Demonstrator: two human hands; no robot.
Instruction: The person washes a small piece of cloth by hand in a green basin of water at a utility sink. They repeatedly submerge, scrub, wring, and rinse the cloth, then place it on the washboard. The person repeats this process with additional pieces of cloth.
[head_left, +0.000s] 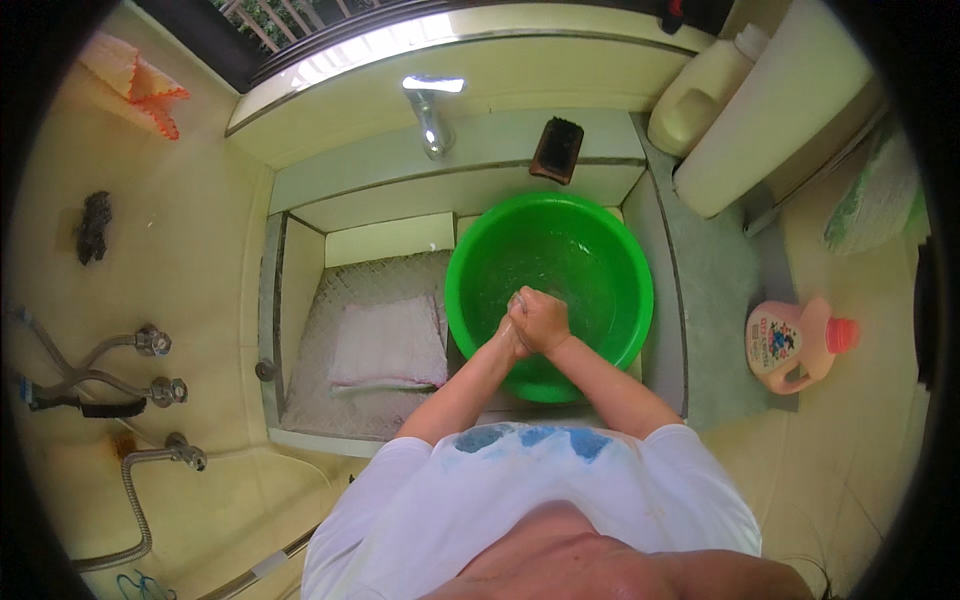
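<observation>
My two hands are pressed together above a green plastic basin (459, 300) that holds water. My right hand (543, 318), fingers curled, covers much of my left hand (514, 339). A small whitish patch shows by the fingers; whether it is foam, cloth or something else cannot be told. What lies between the palms is hidden. Left of the basin, a folded pale cloth (390, 341) with a pinkish edge rests on the ridged sink slab (307, 390).
A scrubbing brush (557, 150) lies on the back ledge beside a metal faucet (431, 120). A pink detergent bottle (784, 349) and a cream-coloured jug (697, 97) stand at the right. Valves with hoses (135, 495) line the left wall, where an orange-edged cloth (139, 82) hangs higher up.
</observation>
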